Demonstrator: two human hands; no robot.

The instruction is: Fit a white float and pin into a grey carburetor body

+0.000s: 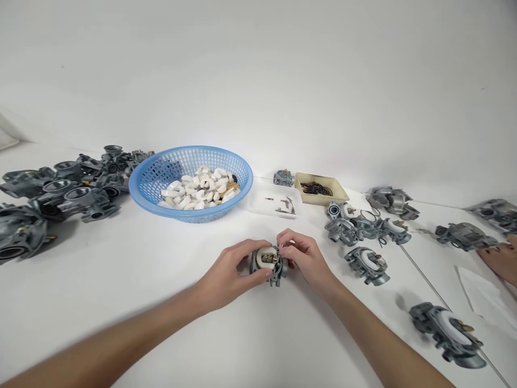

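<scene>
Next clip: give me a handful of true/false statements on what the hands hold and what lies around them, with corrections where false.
1. Both hands are on one grey carburetor. True: the left hand grips it and the right hand works at its top edge.
2. The blue basket holds black rings. False: it holds white curved parts; the black rings lie in the beige tray.
3. A pile of grey carburetor bodies lies left of the basket. True.
4. No other person is in view. False: another person's hand shows at the right edge.
5. The held carburetor is lifted high above the table. False: it is low, at the table.
</scene>
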